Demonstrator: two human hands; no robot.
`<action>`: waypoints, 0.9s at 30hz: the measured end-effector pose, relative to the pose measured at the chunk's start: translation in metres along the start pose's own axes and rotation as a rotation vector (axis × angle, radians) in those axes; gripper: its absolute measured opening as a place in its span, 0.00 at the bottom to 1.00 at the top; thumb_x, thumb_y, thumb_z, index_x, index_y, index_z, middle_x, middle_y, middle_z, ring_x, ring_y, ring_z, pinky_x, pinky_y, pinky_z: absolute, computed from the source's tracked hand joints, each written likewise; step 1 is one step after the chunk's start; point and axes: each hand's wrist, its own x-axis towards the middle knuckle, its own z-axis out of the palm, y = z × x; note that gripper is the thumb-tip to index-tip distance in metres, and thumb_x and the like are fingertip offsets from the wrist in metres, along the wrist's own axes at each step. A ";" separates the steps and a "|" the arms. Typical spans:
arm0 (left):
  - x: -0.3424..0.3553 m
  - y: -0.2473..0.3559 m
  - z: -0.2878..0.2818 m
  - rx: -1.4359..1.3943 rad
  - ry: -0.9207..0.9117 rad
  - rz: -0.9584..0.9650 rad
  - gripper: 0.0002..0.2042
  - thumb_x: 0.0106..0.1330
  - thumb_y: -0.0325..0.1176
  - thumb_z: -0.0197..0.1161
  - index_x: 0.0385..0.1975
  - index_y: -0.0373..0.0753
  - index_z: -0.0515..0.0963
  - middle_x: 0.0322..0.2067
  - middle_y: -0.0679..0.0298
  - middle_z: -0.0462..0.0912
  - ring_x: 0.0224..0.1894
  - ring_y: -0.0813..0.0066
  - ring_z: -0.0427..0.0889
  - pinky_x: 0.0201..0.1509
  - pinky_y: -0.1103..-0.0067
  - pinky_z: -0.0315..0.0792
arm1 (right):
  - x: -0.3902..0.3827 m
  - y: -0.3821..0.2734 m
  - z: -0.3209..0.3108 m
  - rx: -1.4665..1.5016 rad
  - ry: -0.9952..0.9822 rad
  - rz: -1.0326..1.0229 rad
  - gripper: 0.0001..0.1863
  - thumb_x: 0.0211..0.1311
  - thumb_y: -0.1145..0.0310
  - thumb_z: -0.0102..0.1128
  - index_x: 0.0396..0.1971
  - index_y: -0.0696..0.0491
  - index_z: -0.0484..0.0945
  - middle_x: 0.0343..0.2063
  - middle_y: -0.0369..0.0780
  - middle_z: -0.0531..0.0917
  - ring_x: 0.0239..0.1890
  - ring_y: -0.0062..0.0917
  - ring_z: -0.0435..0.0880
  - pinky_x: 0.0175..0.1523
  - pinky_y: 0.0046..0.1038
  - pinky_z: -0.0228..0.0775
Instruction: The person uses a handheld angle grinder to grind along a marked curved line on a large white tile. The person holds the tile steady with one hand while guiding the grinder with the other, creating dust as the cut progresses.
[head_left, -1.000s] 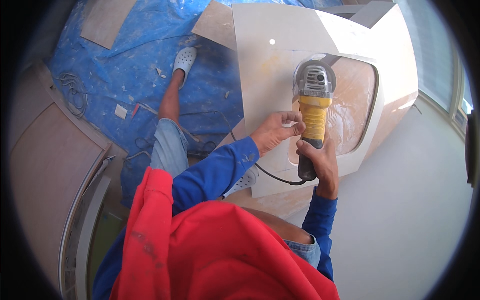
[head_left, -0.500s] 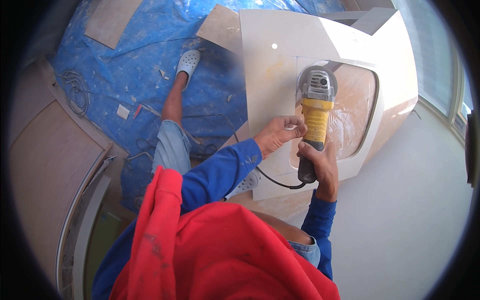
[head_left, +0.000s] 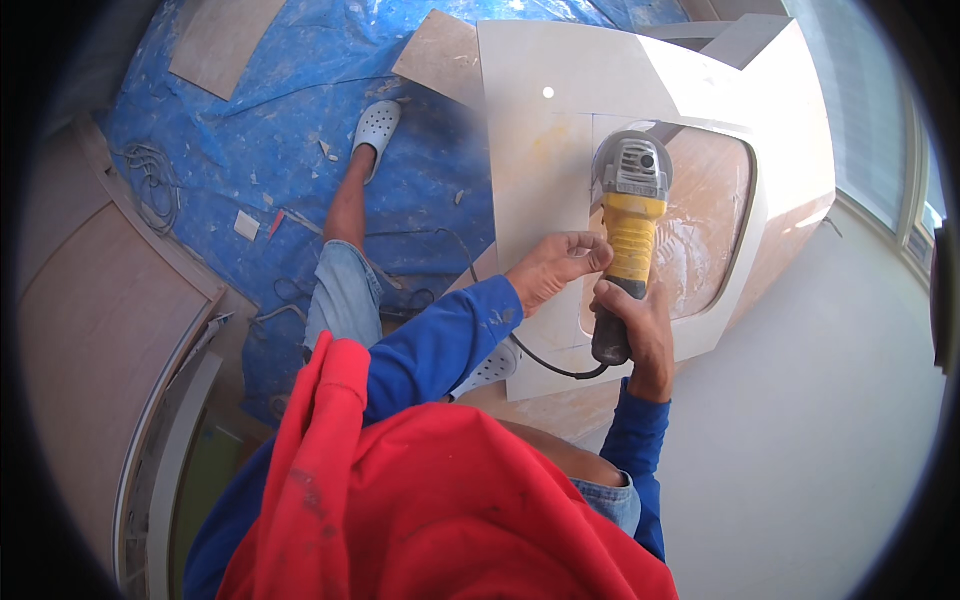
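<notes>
My right hand [head_left: 645,325] is wrapped around the black rear handle of a yellow and grey angle grinder [head_left: 630,235]. My left hand [head_left: 560,268] is closed with curled fingers, its thumb and forefinger right beside the grinder's yellow body; what it pinches, if anything, is hidden. The grinder's round grey head lies over the left edge of a rounded rectangular opening in a pale panel [head_left: 540,150]. Through that opening shows a brownish, shiny surface [head_left: 705,220]. Pencil lines mark the panel near the opening. A black power cord [head_left: 560,370] runs from the handle's end toward the left.
Blue sheeting [head_left: 250,130] covers the floor on the left, strewn with scraps and a coiled cable [head_left: 150,185]. Loose boards [head_left: 225,45] lie at the far left, and another board [head_left: 440,60] touches the panel. A curved wooden piece [head_left: 110,330] stands at left; a window [head_left: 870,110] is at right.
The grinder's handle end has shifted very slightly to the left along with my right hand. My left hand stays almost where it was.
</notes>
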 end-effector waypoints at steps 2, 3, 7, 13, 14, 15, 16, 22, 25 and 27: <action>-0.001 0.002 0.000 -0.004 -0.010 0.000 0.36 0.68 0.64 0.75 0.59 0.34 0.83 0.56 0.57 0.85 0.65 0.68 0.78 0.75 0.68 0.65 | 0.000 0.000 0.001 0.000 0.004 0.008 0.33 0.59 0.61 0.77 0.61 0.62 0.77 0.35 0.39 0.85 0.34 0.24 0.88 0.42 0.29 0.82; -0.001 0.003 0.000 0.003 -0.011 -0.001 0.37 0.68 0.64 0.75 0.59 0.33 0.83 0.56 0.56 0.85 0.66 0.68 0.78 0.75 0.68 0.65 | 0.000 0.000 0.001 -0.001 0.001 0.004 0.33 0.59 0.62 0.77 0.61 0.62 0.77 0.36 0.39 0.85 0.35 0.24 0.88 0.42 0.29 0.82; -0.003 0.004 -0.001 -0.012 -0.034 0.005 0.39 0.69 0.63 0.74 0.64 0.31 0.81 0.61 0.52 0.84 0.69 0.65 0.77 0.78 0.67 0.64 | -0.001 0.000 0.002 -0.028 0.007 -0.008 0.33 0.59 0.63 0.77 0.61 0.62 0.77 0.37 0.40 0.86 0.36 0.23 0.87 0.44 0.28 0.81; -0.005 0.004 -0.004 0.117 0.029 -0.034 0.40 0.69 0.61 0.75 0.67 0.30 0.79 0.67 0.45 0.80 0.77 0.58 0.71 0.80 0.63 0.64 | -0.003 0.002 0.003 -0.089 0.028 -0.036 0.34 0.57 0.63 0.77 0.61 0.62 0.77 0.38 0.40 0.87 0.38 0.23 0.86 0.47 0.28 0.79; -0.006 0.004 -0.004 0.125 0.034 -0.035 0.41 0.68 0.61 0.76 0.67 0.30 0.79 0.67 0.45 0.80 0.77 0.57 0.70 0.79 0.63 0.64 | -0.003 0.003 0.003 -0.084 0.028 -0.032 0.34 0.57 0.63 0.77 0.62 0.62 0.77 0.38 0.40 0.87 0.38 0.23 0.86 0.47 0.28 0.79; -0.006 0.003 -0.004 0.138 0.040 -0.031 0.41 0.68 0.61 0.76 0.67 0.30 0.79 0.67 0.44 0.80 0.78 0.57 0.70 0.79 0.63 0.65 | -0.003 0.004 0.003 -0.093 0.032 -0.037 0.34 0.57 0.63 0.77 0.62 0.62 0.77 0.38 0.40 0.87 0.38 0.23 0.86 0.47 0.28 0.79; -0.007 0.002 -0.004 0.153 0.049 -0.023 0.41 0.67 0.61 0.77 0.67 0.29 0.79 0.67 0.44 0.80 0.78 0.57 0.69 0.79 0.63 0.65 | -0.004 0.005 0.003 -0.095 0.033 -0.032 0.34 0.57 0.63 0.77 0.62 0.62 0.77 0.38 0.40 0.87 0.38 0.23 0.86 0.47 0.28 0.79; -0.008 -0.001 -0.003 0.251 0.055 -0.041 0.44 0.68 0.63 0.74 0.70 0.29 0.76 0.68 0.49 0.80 0.79 0.58 0.68 0.80 0.63 0.65 | -0.008 0.007 0.001 -0.092 0.026 -0.042 0.33 0.57 0.64 0.76 0.61 0.62 0.77 0.36 0.39 0.86 0.37 0.22 0.86 0.46 0.28 0.80; -0.010 -0.002 -0.002 0.256 0.075 -0.022 0.43 0.67 0.64 0.74 0.68 0.30 0.77 0.67 0.49 0.80 0.79 0.58 0.68 0.80 0.63 0.64 | -0.009 0.007 0.001 -0.086 0.032 -0.039 0.32 0.57 0.65 0.76 0.60 0.62 0.77 0.35 0.39 0.86 0.36 0.22 0.86 0.44 0.27 0.79; -0.011 -0.002 -0.001 0.246 0.064 -0.019 0.43 0.67 0.64 0.75 0.68 0.30 0.78 0.68 0.48 0.80 0.79 0.57 0.68 0.81 0.63 0.63 | -0.010 0.007 0.001 -0.086 0.036 -0.039 0.32 0.57 0.65 0.76 0.60 0.62 0.77 0.35 0.38 0.86 0.35 0.22 0.86 0.44 0.27 0.79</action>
